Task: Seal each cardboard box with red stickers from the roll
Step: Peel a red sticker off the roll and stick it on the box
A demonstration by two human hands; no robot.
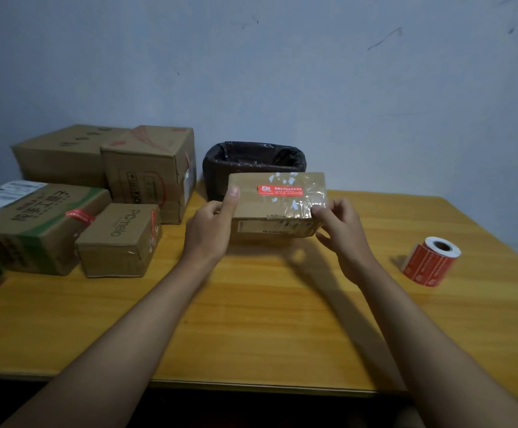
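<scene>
Your near table [251,319] lies open; stacked boxes [103,193] block the left, the bin [253,162] seems to close the back, sticker roll [430,261] right.

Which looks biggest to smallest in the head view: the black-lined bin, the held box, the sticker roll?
1. Held box and black-lined bin: alike, and the box is nearer, so unranked.
2. Sticker roll, clearly smallest.

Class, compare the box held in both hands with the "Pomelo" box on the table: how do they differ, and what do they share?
The held box is gripped at its ends by the left hand and right hand; the Pomelo box rests untouched on the table. The held box's red sticker lies flat on top; the Pomelo box's sticker wraps over an edge. The held box carries glossy clear tape. Both are brown cardboard.
</scene>
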